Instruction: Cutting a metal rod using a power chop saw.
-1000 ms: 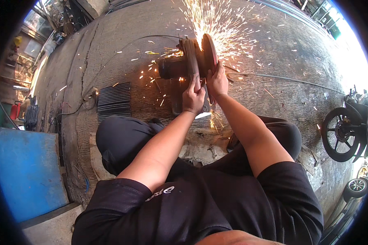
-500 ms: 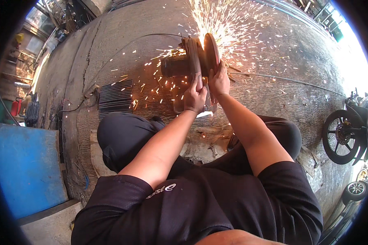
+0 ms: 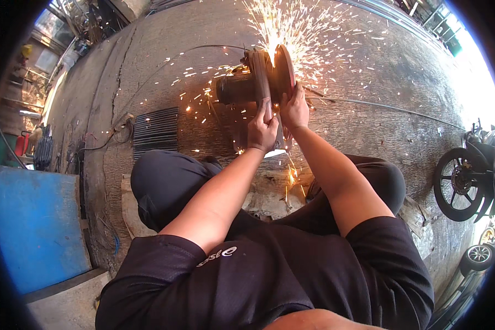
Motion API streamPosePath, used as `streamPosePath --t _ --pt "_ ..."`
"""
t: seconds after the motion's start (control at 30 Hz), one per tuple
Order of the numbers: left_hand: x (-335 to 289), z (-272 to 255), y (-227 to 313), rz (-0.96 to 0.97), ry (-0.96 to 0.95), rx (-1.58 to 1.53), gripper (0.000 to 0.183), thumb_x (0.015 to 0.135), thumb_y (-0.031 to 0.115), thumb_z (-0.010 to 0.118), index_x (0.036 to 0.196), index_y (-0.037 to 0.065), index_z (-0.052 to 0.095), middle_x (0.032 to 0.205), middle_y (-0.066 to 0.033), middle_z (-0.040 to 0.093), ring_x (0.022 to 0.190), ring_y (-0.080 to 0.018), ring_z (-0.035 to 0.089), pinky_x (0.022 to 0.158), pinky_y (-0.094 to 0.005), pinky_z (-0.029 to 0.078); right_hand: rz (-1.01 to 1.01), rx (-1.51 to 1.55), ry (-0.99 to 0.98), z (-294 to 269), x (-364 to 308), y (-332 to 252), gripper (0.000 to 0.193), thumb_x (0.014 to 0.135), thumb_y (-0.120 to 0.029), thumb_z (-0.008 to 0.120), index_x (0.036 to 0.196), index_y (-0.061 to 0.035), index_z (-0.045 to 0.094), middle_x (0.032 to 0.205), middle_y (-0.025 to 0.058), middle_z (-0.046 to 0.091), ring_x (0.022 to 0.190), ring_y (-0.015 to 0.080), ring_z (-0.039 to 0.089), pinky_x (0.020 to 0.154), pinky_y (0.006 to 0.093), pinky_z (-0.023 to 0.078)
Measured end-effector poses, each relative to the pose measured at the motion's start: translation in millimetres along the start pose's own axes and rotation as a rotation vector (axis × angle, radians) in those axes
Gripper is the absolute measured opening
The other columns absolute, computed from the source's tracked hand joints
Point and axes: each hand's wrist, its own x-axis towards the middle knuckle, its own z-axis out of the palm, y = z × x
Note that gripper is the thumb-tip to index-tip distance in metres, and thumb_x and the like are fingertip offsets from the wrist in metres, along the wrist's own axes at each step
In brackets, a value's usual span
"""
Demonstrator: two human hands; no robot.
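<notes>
A cut-off saw [image 3: 237,89] stands on the floor in front of me, throwing a bright fan of sparks from its far side. My left hand [image 3: 262,133] is closed around the saw's brown handle [image 3: 262,82]. To its right, my right hand [image 3: 295,111] grips the near edge of the saw's round, reddish-rimmed disc or guard [image 3: 284,71], thumb and fingers on either side. Hands and saw hide the point of cutting and any workpiece there. A pale flat piece [image 3: 275,153] shows below my left hand. Sparks also fall between my knees.
Dark rods [image 3: 155,130] lie side by side left of the saw. A cable [image 3: 165,63] curves behind it, and a long thin rod [image 3: 390,107] extends right. A blue panel [image 3: 36,225] stands at left; a motorcycle wheel [image 3: 456,184] is at right.
Both hands keep their hold on the saw with hardly any shift. The spark fan has changed shape, and more sparks drop between my knees.
</notes>
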Motion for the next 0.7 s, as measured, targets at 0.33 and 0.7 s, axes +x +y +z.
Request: streamPosePath --t 0.33,0.7 --pt "2 5 -7 0.234 0.139 -0.008 0.058 0.080 0.010 0.059 0.136 0.010 0.044 0.122 -0.0252 0.056 0.105 -0.0405 0.059 0.086 -0.0426 0.051 0.054 0.003 -0.050 -4 -1 -5 0.056 0.090 -0.021 0.051 0.134 0.0075 0.031 0.125 0.0315 0.047 0.109 0.0451 0.053 0.087 0.0473 0.048" --pt "5 11 -16 0.256 0.134 -0.047 0.059 0.080 0.010 0.059 0.136 0.011 0.043 0.119 -0.0247 0.058 0.103 -0.0408 0.060 0.084 -0.0440 0.052 0.011 0.004 -0.046 1 -2 2 0.056 0.091 -0.021 0.050 0.134 0.0091 0.031 0.125 0.0325 0.047 0.113 0.0440 0.051 0.089 0.0454 0.048"
